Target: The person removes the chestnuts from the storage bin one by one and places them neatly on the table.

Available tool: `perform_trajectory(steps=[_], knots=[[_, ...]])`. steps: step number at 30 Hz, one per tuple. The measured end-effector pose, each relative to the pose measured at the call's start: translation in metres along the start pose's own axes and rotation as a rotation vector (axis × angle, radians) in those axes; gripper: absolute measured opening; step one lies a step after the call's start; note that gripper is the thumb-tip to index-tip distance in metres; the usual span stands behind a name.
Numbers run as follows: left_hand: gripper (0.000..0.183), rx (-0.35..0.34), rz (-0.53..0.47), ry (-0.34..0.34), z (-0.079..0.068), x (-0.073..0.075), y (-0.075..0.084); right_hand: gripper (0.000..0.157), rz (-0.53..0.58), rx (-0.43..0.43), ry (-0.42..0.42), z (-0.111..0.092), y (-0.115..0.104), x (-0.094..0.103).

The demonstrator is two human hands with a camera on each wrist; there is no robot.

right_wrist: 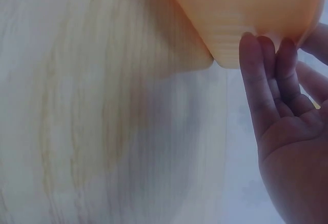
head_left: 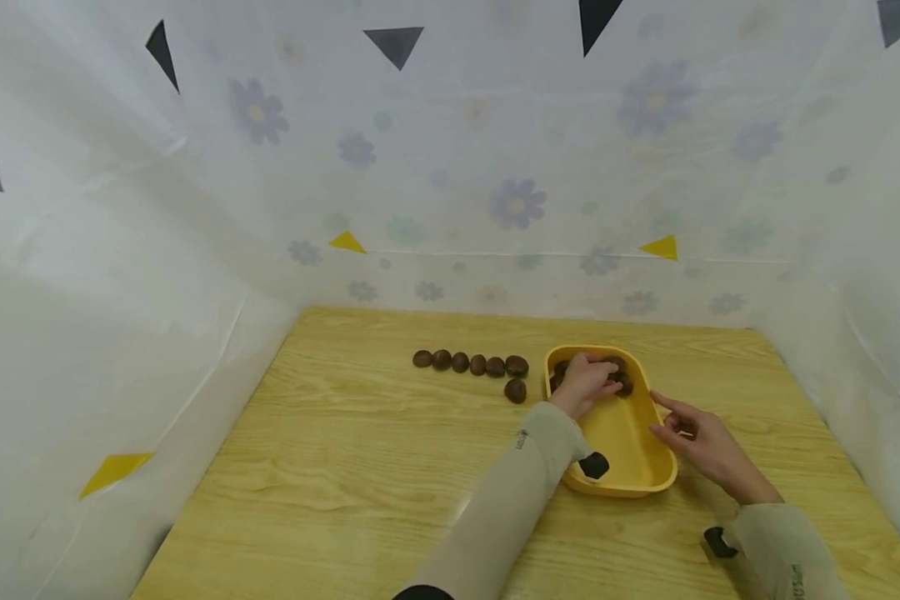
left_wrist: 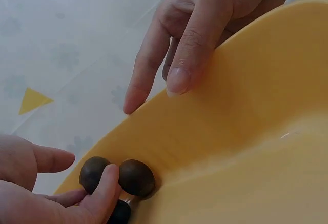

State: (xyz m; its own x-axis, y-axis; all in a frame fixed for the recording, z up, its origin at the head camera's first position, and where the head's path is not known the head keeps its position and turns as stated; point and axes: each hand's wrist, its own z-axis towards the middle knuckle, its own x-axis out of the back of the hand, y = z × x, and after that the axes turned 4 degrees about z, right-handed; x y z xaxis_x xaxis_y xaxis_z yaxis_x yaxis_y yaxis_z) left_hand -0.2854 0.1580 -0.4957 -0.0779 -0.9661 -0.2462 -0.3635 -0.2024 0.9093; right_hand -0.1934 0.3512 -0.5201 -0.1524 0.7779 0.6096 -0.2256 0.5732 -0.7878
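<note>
A yellow plastic container [head_left: 617,450] stands on the table, with several dark brown chestnuts [left_wrist: 137,178] gathered at its far end. My left hand [head_left: 587,385] reaches inside among them. One of its fingers lies across two chestnuts in the left wrist view, while its thumb is spread a little apart from the nearer one. At the container's right side, my right hand [head_left: 705,442] holds the wall. Its thumb laps over the rim in the left wrist view, and its other fingers [right_wrist: 252,62] press the outside in the right wrist view.
A row of several chestnuts [head_left: 477,365] lies on the wooden table [head_left: 330,467] left of the container. One more chestnut [head_left: 515,391] sits just below the row's right end. A pale flowered sheet [head_left: 450,167] encloses the table at the back and sides.
</note>
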Motion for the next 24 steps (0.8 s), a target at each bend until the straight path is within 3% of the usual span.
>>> perform_trajectory(steps=[7,14,20,24], knots=[[0.024,-0.013,0.102,-0.108,0.001,-0.002,-0.005,0.060,0.008,-0.011,0.011,-0.003,0.000,0.001],[0.014,-0.073,0.213,-0.161,0.000,-0.001,-0.011,0.061,0.019,-0.034,0.001,-0.003,0.001,0.000],[0.013,-0.088,0.242,-0.188,0.000,0.001,-0.009,0.062,0.008,-0.033,-0.004,-0.001,0.002,0.002],[0.013,-0.106,0.201,-0.195,0.002,0.002,-0.008,0.062,0.005,-0.026,-0.002,0.000,0.002,0.001]])
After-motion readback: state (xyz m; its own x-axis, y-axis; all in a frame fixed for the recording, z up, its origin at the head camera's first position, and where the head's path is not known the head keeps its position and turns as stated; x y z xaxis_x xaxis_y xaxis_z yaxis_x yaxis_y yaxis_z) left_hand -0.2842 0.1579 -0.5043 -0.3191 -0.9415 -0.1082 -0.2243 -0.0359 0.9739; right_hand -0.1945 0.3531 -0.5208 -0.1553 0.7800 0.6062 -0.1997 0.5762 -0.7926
